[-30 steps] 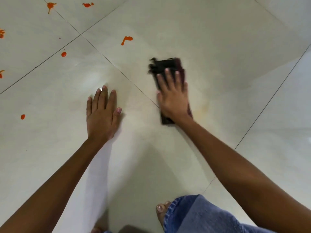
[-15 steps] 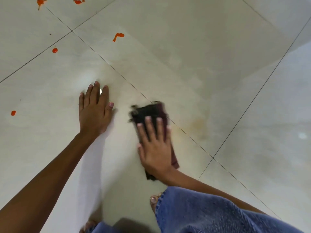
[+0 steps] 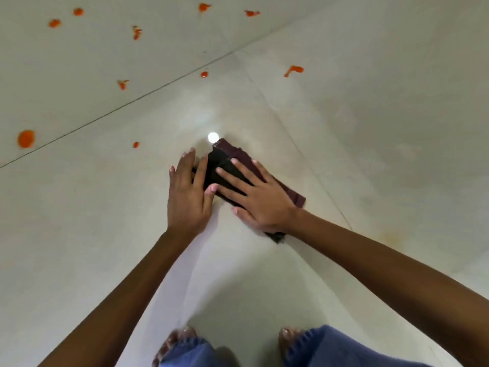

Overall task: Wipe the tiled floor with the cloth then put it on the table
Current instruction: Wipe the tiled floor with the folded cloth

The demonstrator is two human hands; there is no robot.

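Note:
A dark cloth (image 3: 232,154), black and maroon, lies folded flat on the pale tiled floor (image 3: 370,128). My right hand (image 3: 260,200) presses down on it with fingers spread, covering its middle. My left hand (image 3: 189,192) rests beside it on the left, its fingertips touching the cloth's left edge. A corner of the cloth pokes out below my right wrist. Several orange splatters mark the floor beyond the cloth, such as an orange blob (image 3: 26,139) at far left and an orange streak (image 3: 293,71) at upper right.
Dark grout lines cross the tiles diagonally. A faint yellowish smear (image 3: 389,238) shows on the floor at the right. My feet and blue jeans (image 3: 325,348) are at the bottom edge. No table is in view.
My right hand slid the cloth back toward me, then out to the left. My left hand moved from the bare floor to the cloth's edge. The view shifted, showing more orange spots.

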